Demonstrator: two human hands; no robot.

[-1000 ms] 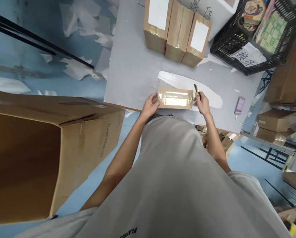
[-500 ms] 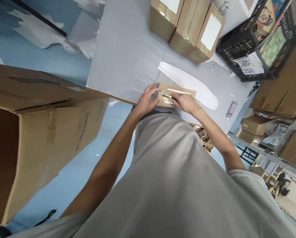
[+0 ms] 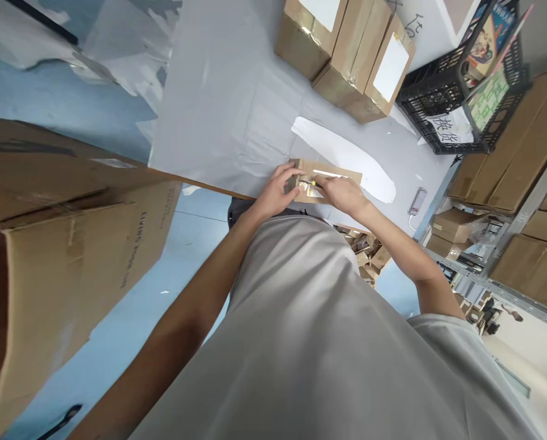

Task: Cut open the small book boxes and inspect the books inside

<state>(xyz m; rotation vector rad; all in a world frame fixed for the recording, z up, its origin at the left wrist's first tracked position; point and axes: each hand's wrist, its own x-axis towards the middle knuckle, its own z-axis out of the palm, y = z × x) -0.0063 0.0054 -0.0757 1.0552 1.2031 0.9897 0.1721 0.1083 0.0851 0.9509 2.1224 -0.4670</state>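
A small brown cardboard box (image 3: 350,176) with clear tape and a white label lies at the near edge of the grey table. My left hand (image 3: 277,190) rests on the box's left end, its thumb and fingers wrapped round that end. Closed round a small yellow and black cutter (image 3: 313,183), my right hand (image 3: 340,192) is over the middle of the box. The cutter's tip points left, at the tape between the two hands. Just beyond the box lies a long white sheet of paper (image 3: 346,156).
Taped brown boxes (image 3: 341,79) stand at the table's far side, beside a black crate (image 3: 438,91) of books. A large open carton (image 3: 85,263) is at the left. Shelves with cartons (image 3: 530,263) are at the right.
The view has shifted slightly. My left hand has closed further round the box's left end, and the box looks a little tilted. The cutter stays in my right hand, near the tape.
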